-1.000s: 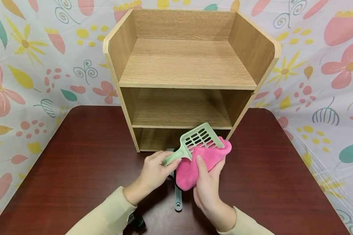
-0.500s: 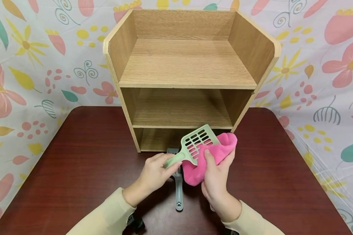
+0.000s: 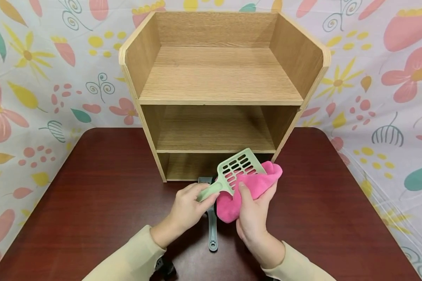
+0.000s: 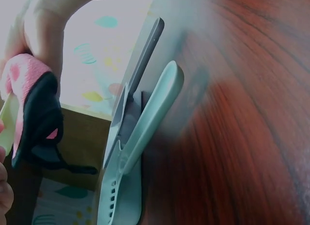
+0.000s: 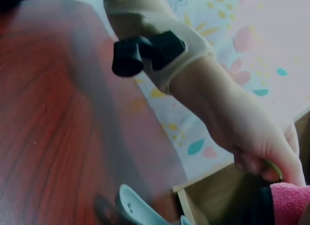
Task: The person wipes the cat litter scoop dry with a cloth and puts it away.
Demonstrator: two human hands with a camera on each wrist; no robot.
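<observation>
In the head view, my left hand [image 3: 187,207] pinches the handle of a pale green litter scoop [image 3: 225,166] with a slotted scoop end. My right hand [image 3: 254,218] holds a pink plush cloth [image 3: 230,205] against the scoop's lower right side, with the thumb on top. The left wrist view shows a black part [image 4: 41,111] behind the pink cloth. Below the hands, two more litter scoops lie together on the table: one with a darker grey handle [image 4: 147,53] and one with a lighter handle [image 4: 154,113]. In the head view they are partly hidden beneath the hands.
A wooden shelf unit [image 3: 219,78] with open levels stands at the back of the dark red-brown table [image 3: 109,187]. Floral fabric [image 3: 383,128] hangs behind and along both sides. A black wrist camera [image 5: 147,53] sits at the left sleeve.
Between one second and half a second ago, the right hand and cloth shifted right along the scoop; since then they have come slightly back left. The left hand keeps its grip on the handle.
</observation>
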